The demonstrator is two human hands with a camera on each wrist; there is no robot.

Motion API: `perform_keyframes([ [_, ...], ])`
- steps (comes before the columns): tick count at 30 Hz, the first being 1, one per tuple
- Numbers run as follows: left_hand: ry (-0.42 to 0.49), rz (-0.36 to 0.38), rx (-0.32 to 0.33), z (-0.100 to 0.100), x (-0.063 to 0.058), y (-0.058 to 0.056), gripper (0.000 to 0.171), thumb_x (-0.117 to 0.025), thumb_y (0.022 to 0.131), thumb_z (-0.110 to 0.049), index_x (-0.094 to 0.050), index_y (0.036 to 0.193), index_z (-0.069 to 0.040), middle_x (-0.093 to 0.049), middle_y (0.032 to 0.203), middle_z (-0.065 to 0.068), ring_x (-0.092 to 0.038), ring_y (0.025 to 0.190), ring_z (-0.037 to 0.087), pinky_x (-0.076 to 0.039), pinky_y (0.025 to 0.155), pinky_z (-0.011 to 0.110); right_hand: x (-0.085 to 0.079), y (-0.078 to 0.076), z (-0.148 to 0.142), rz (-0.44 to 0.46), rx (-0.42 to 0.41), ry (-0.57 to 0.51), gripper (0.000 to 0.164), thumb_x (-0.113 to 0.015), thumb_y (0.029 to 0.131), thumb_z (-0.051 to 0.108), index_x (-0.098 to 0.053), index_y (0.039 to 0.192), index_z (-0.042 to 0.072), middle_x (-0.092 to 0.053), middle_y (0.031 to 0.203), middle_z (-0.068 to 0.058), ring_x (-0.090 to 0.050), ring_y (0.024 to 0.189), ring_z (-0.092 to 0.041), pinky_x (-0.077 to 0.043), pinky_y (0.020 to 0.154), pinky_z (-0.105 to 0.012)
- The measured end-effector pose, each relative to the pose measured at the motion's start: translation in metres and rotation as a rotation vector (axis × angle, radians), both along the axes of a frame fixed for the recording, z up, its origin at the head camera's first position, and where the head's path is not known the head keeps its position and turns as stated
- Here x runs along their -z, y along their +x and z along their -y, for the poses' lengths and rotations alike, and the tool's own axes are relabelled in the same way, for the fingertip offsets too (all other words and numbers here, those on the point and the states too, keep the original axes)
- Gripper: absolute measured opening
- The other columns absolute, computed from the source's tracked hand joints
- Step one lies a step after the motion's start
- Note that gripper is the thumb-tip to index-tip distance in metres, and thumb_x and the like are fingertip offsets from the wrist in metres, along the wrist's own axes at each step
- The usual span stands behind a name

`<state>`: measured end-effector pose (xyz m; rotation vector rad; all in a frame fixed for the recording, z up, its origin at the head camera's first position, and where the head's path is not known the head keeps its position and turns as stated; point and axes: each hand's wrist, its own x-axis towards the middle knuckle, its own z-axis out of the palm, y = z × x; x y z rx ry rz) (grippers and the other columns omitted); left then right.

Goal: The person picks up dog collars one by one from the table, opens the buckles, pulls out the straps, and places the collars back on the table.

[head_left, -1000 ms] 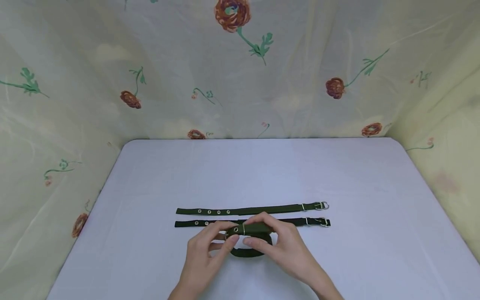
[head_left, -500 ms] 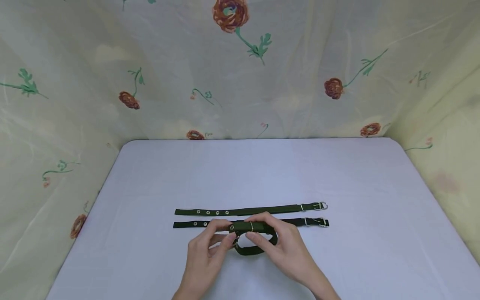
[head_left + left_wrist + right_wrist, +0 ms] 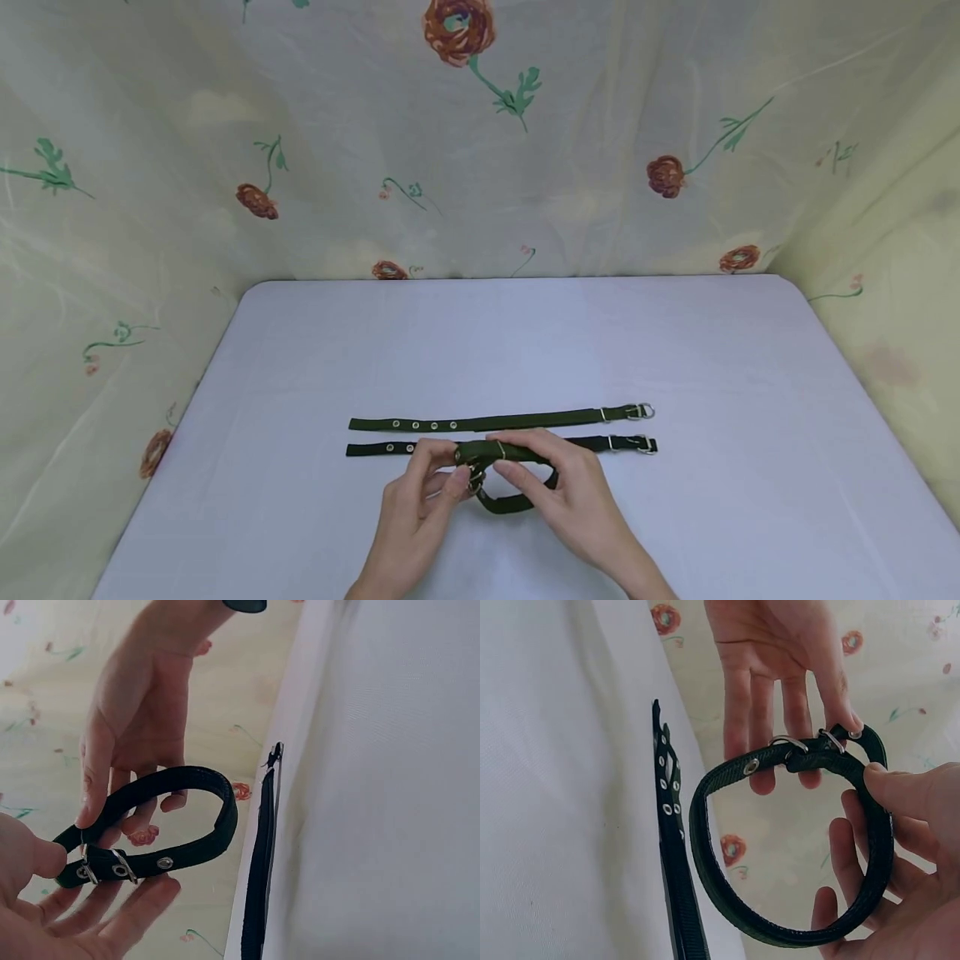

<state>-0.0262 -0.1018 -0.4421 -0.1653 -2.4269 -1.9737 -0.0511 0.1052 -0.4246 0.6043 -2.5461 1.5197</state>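
Observation:
Both hands hold one dark green collar point(image 3: 513, 503), bent round into a loop just above the table. With thumb and fingers my left hand point(image 3: 416, 512) pinches it at the buckle end. My right hand point(image 3: 581, 496) grips the loop's far side between thumb and fingers. Seen from the right wrist, the strap of the looped collar point(image 3: 702, 844) runs through a metal buckle point(image 3: 831, 740), and one eyelet point(image 3: 751, 767) shows past the keeper ring. The left wrist view shows the strap end bowed up near the left thumb point(image 3: 46, 857).
Two more collars lie straight and parallel on the white table point(image 3: 480, 350): a green collar point(image 3: 536, 420) behind and a black collar point(image 3: 588, 443) in front, partly hidden by the hands. A floral cloth point(image 3: 337, 150) hangs round the table's back and sides.
The looped collar has shifted a little to the right and turned, so its buckle now shows by the left thumb. Both hands keep hold of it. The two flat collars have stayed put.

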Motion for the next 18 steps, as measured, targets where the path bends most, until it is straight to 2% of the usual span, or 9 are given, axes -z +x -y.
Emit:
perform_keyframes([
  [6,-0.163,-0.112,-0.051,-0.0009,-0.0020,0.0005,0.020,-0.072,0.106,-0.027,-0.065,0.124,-0.027,-0.079,0.116,-0.005,-0.080,0.101,0.012,-0.065,0.085,0.023,0.0004,0.0002,0.0016,-0.073,-0.037,0.062,0.027,-0.077,0.101,0.025,-0.075,0.127,0.032,-0.077,0.120,0.019,-0.072,0.112,-0.004,-0.060,0.094,-0.031],
  [11,-0.267,-0.185,-0.058,-0.0026,-0.0046,0.0005,0.015,-0.074,0.103,-0.033,-0.067,0.116,-0.028,-0.077,0.108,-0.014,-0.078,0.101,0.006,-0.064,0.085,0.024,0.0014,0.0019,0.0034,-0.123,-0.071,0.135,0.027,-0.076,0.102,0.023,-0.074,0.128,0.031,-0.077,0.121,0.020,-0.071,0.113,-0.004,-0.058,0.096,-0.033],
  [14,-0.286,-0.196,-0.061,-0.0033,-0.0059,0.0010,0.016,-0.074,0.103,-0.032,-0.067,0.115,-0.026,-0.077,0.105,-0.014,-0.077,0.100,0.005,-0.065,0.083,0.025,0.0015,0.0027,0.0041,-0.124,-0.077,0.143,0.027,-0.076,0.102,0.023,-0.074,0.128,0.030,-0.077,0.122,0.020,-0.071,0.113,-0.004,-0.059,0.097,-0.033],
  [18,-0.268,-0.198,-0.084,-0.0042,-0.0071,0.0015,0.017,-0.075,0.101,-0.027,-0.067,0.114,-0.021,-0.080,0.105,-0.008,-0.079,0.097,0.006,-0.065,0.083,0.024,0.0007,0.0017,0.0051,-0.088,-0.088,0.103,0.026,-0.075,0.102,0.025,-0.074,0.128,0.028,-0.076,0.122,0.018,-0.072,0.113,-0.004,-0.061,0.095,-0.031],
])
